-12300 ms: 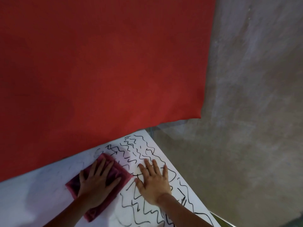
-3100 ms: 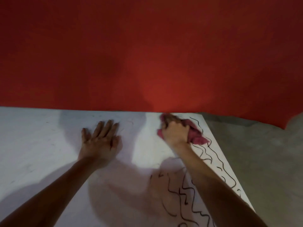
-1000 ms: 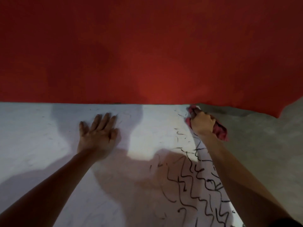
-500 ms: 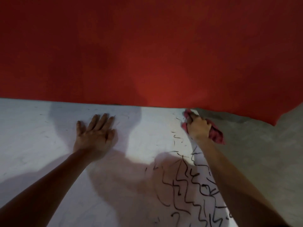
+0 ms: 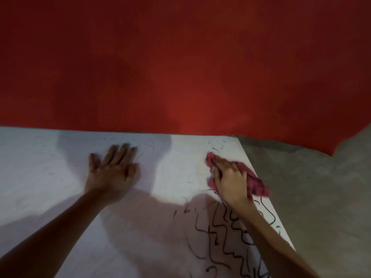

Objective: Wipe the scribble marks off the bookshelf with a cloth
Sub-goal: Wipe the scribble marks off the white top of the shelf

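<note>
Head view: the cloth (image 5: 257, 184) is gripped, bunched, by the right hand (image 5: 230, 179) at the right edge of the bookshelf (image 5: 176, 167) — the left hand (image 5: 112, 171) is pressed flat. The scribble marks (image 5: 218, 235) could be smeared or missed — little is covered by the wad.

Cloth (image 5: 256, 184) on bookshelf (image 5: 176, 173), near right edge

Crumpled pink cloth (image 5: 255, 182) lies on the white bookshelf (image 5: 60, 177) above black scribble marks (image 5: 220, 237).

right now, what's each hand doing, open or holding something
Left hand: open, flat on the white bookshelf.
Right hand: closed on the pink cloth, above the scribble marks.
</note>
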